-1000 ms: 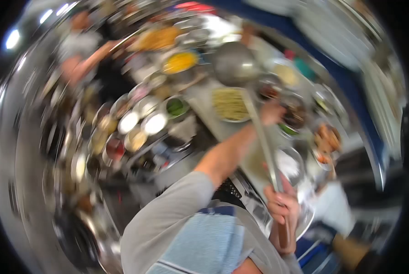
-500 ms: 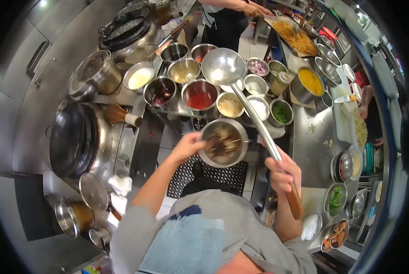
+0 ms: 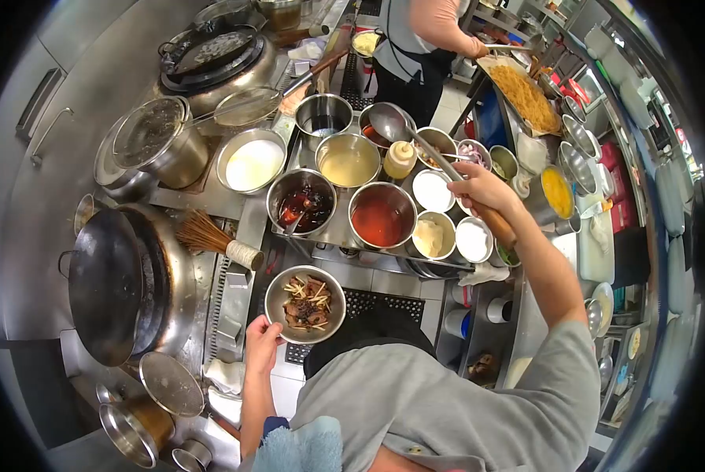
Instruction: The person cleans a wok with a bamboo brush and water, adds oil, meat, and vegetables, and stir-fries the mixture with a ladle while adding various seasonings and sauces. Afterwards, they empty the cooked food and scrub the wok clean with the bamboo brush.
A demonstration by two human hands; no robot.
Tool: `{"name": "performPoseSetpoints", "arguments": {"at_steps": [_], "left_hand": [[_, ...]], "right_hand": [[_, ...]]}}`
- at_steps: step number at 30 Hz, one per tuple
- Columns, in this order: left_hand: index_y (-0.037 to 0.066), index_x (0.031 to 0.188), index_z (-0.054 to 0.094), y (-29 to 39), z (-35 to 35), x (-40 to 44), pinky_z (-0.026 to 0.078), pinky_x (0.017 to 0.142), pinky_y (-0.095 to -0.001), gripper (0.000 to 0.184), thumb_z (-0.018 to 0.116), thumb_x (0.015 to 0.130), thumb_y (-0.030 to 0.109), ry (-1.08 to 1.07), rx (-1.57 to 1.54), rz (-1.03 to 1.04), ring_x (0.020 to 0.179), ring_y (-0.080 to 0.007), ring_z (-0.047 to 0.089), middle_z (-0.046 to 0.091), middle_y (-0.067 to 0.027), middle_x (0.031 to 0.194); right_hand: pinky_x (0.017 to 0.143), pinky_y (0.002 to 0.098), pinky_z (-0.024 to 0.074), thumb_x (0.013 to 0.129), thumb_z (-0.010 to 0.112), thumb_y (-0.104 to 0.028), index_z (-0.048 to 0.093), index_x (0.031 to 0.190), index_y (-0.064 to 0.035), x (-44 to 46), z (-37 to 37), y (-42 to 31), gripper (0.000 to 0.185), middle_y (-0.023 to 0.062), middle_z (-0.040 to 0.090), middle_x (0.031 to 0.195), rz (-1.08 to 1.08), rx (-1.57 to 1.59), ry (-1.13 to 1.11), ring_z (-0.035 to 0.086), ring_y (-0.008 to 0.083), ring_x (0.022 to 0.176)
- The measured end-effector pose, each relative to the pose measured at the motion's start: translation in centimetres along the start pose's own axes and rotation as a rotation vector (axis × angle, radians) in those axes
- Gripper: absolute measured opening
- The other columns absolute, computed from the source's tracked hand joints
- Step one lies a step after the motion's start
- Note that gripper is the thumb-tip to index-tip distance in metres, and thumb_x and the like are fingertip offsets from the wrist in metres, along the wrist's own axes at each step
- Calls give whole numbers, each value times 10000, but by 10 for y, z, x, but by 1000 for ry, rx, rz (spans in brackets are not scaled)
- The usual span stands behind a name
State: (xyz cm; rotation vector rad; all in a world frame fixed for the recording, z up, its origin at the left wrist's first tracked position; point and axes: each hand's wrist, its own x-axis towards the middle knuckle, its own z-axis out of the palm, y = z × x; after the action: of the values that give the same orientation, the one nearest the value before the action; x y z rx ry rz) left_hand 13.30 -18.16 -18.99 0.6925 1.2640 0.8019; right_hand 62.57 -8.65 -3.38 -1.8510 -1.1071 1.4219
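Observation:
My left hand (image 3: pixel 263 343) pinches the rim of a steel bowl (image 3: pixel 338 308) that holds dark meat pieces with pale yellow strips (image 3: pixel 307 304). My right hand (image 3: pixel 482 189) is closed round the handle of a long ladle (image 3: pixel 439 160). The ladle's round head is over a pot of reddish-brown liquid behind the other containers. Nearest to the ladle are a squeeze bottle (image 3: pixel 400 160) and bowls of white powder (image 3: pixel 433 192). In front stand a pot of red liquid (image 3: pixel 382 215) and a pot of dark sauce (image 3: pixel 301 203) with a spoon in it.
A large wok (image 3: pixel 107 287) and a bamboo brush (image 3: pixel 211 240) are at the left. Lidded and strainer-topped pots (image 3: pixel 167 149) stand behind them. Another person (image 3: pixel 427 39) works beside a tray of orange-brown food (image 3: pixel 525 96) at the back. A steel counter is at the right.
The bowl in my left hand has moved left and lower. My right hand has reached forward, carrying the ladle's head over the sauce pots. My view has turned somewhat toward the left.

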Motion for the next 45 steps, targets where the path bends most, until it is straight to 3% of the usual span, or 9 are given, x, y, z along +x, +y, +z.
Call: {"name": "performPoseSetpoints", "arguments": {"at_steps": [6,11,19,25,30,35,40,43,45], "left_hand": [[58,818,545,0,6,-4,556,603,-316,38,558,829,24,63,-97,61,677,-143,623,636,-61,818],[24,885,561,-3,16,-14,593,675,-382,64,525,832,23,159,-180,121,741,-193,659,650,-106,879],[43,943,543,15,33,-41,601,711,-395,117,561,828,34,253,-341,109,829,-224,665,640,-109,956],[72,1087,577,27,-49,-100,581,728,-315,241,585,848,106,430,-591,255,910,-202,667,669,-73,1039],[-2,1220,522,88,-137,-174,471,970,-399,366,581,869,79,610,-571,584,1090,-233,585,605,-98,1197],[-11,1048,594,157,-218,-182,584,743,-365,183,545,875,23,831,-302,643,846,-183,639,640,-87,960],[11,920,670,184,-323,-90,605,620,-322,129,645,803,59,994,119,477,762,-149,651,650,-49,817],[5,846,687,189,-365,-5,500,870,-446,229,570,668,88,1260,1134,431,860,-411,624,634,-240,843],[16,860,693,185,-370,35,517,856,-445,194,549,730,31,1312,1255,462,913,-398,610,602,-216,1054]], "right_hand": [[359,202,323,887,537,-53,491,1034,-53,1,-20,0,154,7,490,726,111,313,-19,411,34,466],[351,205,351,894,534,-53,435,1331,-42,-27,-48,28,449,17,494,756,24,528,-99,417,38,470],[300,168,336,945,471,-45,411,1341,-65,-66,-84,40,401,17,434,756,15,1049,-283,391,17,444],[277,209,369,951,410,-14,219,1430,-3,-104,-65,-7,515,58,382,757,-7,1264,-614,394,44,413],[319,241,410,952,380,1,60,1482,-43,-102,2,-66,621,73,356,768,113,1297,-891,393,66,433],[334,230,415,956,346,6,70,1467,10,-65,141,-108,581,78,363,804,260,1342,-1160,394,60,456],[313,168,324,963,429,-31,389,1331,8,-6,305,-122,372,32,395,781,220,1018,-1259,366,8,471],[362,224,375,872,584,-37,380,1384,-27,0,384,-131,551,-24,430,649,-148,383,-1097,392,50,465],[380,251,399,846,592,-40,325,1436,-23,3,420,-122,647,1,477,660,-312,145,-991,444,88,463]]}}
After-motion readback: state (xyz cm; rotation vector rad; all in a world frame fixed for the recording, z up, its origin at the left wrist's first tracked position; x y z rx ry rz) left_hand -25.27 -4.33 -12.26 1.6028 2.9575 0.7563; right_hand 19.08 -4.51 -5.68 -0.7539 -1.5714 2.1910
